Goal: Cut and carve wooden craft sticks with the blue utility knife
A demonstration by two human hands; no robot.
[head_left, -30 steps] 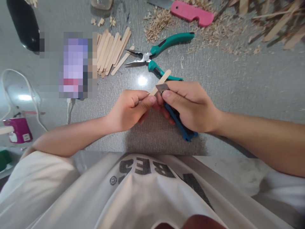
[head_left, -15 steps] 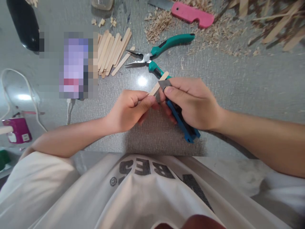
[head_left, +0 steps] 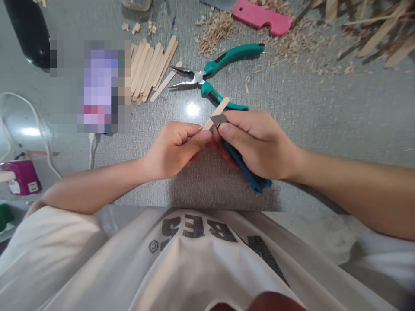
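Note:
Pinched between the thumb and fingers of my left hand (head_left: 177,149) is a wooden craft stick (head_left: 221,106), its rounded end pointing away to the upper right. My right hand (head_left: 264,144) is closed round a blue utility knife (head_left: 249,172). The knife's short grey blade (head_left: 219,120) lies against the stick, just beyond my left thumb. My right palm and fingers hide much of the knife's handle. Just past the stick, long-nose pliers (head_left: 199,77) with green handles lie with their jaws apart.
A pile of craft sticks (head_left: 152,69) lies left of the pliers. Wood shavings (head_left: 215,36) surround a pink folding knife (head_left: 262,17) at the back. A blurred-out phone (head_left: 100,86), a black object (head_left: 27,32) and a purple plug adapter (head_left: 21,178) are on the left.
My right hand and the knife blade have slid a little down along the stick, closer to my left thumb. My left hand stays in place, holding the stick.

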